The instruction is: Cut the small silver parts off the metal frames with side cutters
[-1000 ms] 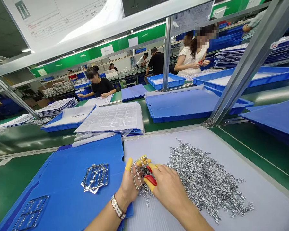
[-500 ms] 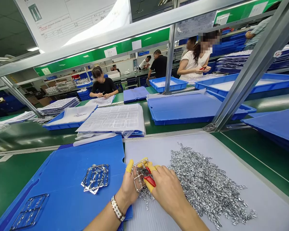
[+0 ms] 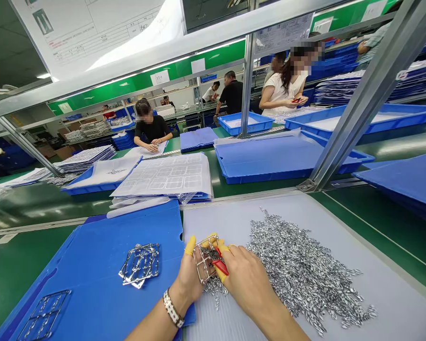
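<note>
My left hand (image 3: 189,277), with yellow finger cots and a wristband, grips a small silvery metal frame (image 3: 203,265) above the grey board (image 3: 394,308). My right hand (image 3: 246,279) is closed on red-handled cutters (image 3: 218,260), whose tip meets the frame. A big heap of small shiny metal pieces (image 3: 301,270) lies just right of both hands. A few more pieces lie under the frame.
A blue sheet (image 3: 92,303) to the left carries a stack of empty metal frames (image 3: 140,263) and another frame (image 3: 44,315) near its front corner. Blue trays (image 3: 280,158), stacked sheets (image 3: 166,177) and a slanted metal post (image 3: 362,94) stand behind. Other people work at far benches.
Hands stay almost in place, working at the frame; the view has only shifted slightly.
</note>
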`<state>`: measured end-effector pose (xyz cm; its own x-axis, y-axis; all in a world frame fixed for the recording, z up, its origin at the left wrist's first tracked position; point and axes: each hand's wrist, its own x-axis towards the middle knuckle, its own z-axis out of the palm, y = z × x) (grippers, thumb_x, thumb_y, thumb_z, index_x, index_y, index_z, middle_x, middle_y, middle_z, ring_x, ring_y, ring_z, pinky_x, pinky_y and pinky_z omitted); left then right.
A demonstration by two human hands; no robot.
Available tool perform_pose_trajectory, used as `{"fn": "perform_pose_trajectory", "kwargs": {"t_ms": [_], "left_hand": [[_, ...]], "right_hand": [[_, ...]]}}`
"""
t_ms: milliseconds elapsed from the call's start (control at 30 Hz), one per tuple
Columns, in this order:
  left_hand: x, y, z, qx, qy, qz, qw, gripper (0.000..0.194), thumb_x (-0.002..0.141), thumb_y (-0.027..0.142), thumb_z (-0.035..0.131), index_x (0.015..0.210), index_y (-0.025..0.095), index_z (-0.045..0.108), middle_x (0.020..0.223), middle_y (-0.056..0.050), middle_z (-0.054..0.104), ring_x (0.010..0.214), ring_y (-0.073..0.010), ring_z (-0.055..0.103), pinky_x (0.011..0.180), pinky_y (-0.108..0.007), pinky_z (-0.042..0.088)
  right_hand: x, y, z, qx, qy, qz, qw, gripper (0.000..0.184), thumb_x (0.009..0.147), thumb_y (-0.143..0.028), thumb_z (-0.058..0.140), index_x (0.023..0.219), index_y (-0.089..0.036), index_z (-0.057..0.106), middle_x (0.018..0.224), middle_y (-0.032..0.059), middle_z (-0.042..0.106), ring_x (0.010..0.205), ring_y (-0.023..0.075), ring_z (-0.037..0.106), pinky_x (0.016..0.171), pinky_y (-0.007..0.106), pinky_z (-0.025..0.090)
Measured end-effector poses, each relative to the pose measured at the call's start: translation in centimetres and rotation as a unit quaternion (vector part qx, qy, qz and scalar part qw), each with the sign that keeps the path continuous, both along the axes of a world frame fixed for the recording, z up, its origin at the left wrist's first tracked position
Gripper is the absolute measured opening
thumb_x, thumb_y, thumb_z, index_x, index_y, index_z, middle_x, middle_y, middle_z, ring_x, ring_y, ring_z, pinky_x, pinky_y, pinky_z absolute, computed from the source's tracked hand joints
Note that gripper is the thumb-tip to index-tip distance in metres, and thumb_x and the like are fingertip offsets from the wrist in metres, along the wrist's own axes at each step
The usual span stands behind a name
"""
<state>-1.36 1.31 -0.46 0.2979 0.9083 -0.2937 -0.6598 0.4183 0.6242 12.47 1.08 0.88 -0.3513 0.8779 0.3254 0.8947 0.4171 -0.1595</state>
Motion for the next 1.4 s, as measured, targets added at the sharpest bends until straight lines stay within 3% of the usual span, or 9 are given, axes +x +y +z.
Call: {"fn": "perform_pose_trajectory", "kwargs": {"t_ms": [200,300,467,833,1133,1267,1400], "left_hand": [[-0.4,0.2,0.4,-0.016,-0.019,0.016,1.000,0.059,0.086,0.055,0.040,0.122,0.012,0.058,0.122,-0.014,0.061,0.092,-0.0231,0.062,0.072,-0.031,0.046],[-0.6,0.3,0.9,-0.020,-0.020,0.039,0.999,0.061,0.086,0.058,0.040,0.123,0.013,0.056,0.126,-0.015,0.058,0.100,-0.0267,0.060,0.068,-0.031,0.046],[-0.5,0.2,1.4,-0.014,-0.018,0.101,0.995,0.060,0.087,0.055,0.041,0.128,0.013,0.051,0.123,-0.016,0.059,0.108,-0.0294,0.058,0.085,-0.038,0.045],[-0.3,0.0,1.2,0.029,0.005,0.133,0.991,0.055,0.088,0.051,0.039,0.127,0.015,0.053,0.121,-0.014,0.061,0.110,-0.0283,0.057,0.097,-0.040,0.040],[0.1,-0.1,0.6,0.045,0.062,0.164,0.983,0.054,0.086,0.053,0.044,0.126,0.019,0.055,0.127,-0.012,0.057,0.113,-0.0254,0.053,0.080,-0.031,0.048],[0.0,0.0,1.0,0.021,0.029,0.165,0.986,0.053,0.087,0.052,0.042,0.127,0.019,0.054,0.126,-0.012,0.057,0.111,-0.0256,0.055,0.075,-0.031,0.049],[-0.3,0.1,1.3,-0.012,-0.008,0.137,0.991,0.054,0.086,0.053,0.042,0.124,0.017,0.055,0.125,-0.014,0.058,0.108,-0.0276,0.057,0.070,-0.033,0.050]], "right_hand": [[0.9,-0.5,-0.1,-0.010,0.032,0.002,0.999,0.026,0.080,-0.025,0.061,0.105,-0.020,0.061,0.088,0.0056,0.064,0.082,0.0222,0.057,0.073,0.035,0.038],[1.4,-1.1,-0.1,-0.035,0.027,0.004,0.999,0.022,0.081,-0.028,0.060,0.101,-0.020,0.061,0.087,0.0057,0.064,0.085,0.0238,0.057,0.074,0.037,0.037],[0.8,-1.6,0.1,-0.073,0.008,0.020,0.997,0.021,0.081,-0.032,0.059,0.099,-0.021,0.061,0.090,0.0056,0.065,0.087,0.0255,0.057,0.074,0.038,0.036],[-0.7,-1.2,0.1,-0.095,-0.010,0.003,0.995,0.018,0.082,-0.033,0.056,0.095,-0.020,0.060,0.089,0.0067,0.065,0.087,0.0269,0.057,0.073,0.040,0.036],[-1.2,-1.3,0.7,-0.106,-0.026,0.004,0.994,0.017,0.082,-0.028,0.057,0.096,-0.021,0.062,0.086,0.0071,0.065,0.083,0.0258,0.060,0.070,0.038,0.039],[-1.0,-1.4,0.8,-0.109,-0.041,-0.003,0.993,0.015,0.082,-0.026,0.057,0.095,-0.020,0.062,0.083,0.0074,0.065,0.079,0.0247,0.061,0.065,0.036,0.039],[0.3,-0.9,1.1,-0.092,-0.037,-0.028,0.995,0.018,0.083,-0.031,0.057,0.095,-0.020,0.062,0.086,0.0077,0.065,0.084,0.0269,0.060,0.071,0.039,0.039]]}}
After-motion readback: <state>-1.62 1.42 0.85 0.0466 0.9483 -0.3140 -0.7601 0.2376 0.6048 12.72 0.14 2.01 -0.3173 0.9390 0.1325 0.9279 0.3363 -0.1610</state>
